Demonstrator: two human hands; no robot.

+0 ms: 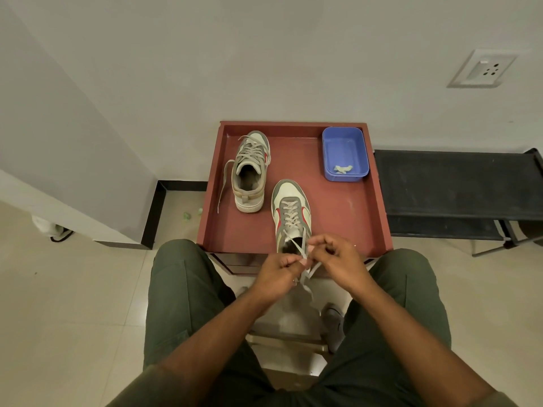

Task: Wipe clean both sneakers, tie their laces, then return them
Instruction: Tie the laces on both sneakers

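Near sneaker (291, 212) lies toe-away at the tray's (379, 201) front edge, its heel under both hands. The left hand (279, 274) pinches one lace (298, 248) end with curled fingers; the right hand (338, 257) pinches the other, both raised close together above the heel. The far sneaker (251, 171) sits at the back left, laces loose, one trailing over the tray's edge. A blue tub (345, 154) holding a crumpled wipe (342, 168) stands at the back right. Both sneakers are grey and cream with red accents.

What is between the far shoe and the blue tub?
Only bare red tabletop lies between the far shoe and the blue tub, seen from the head camera.
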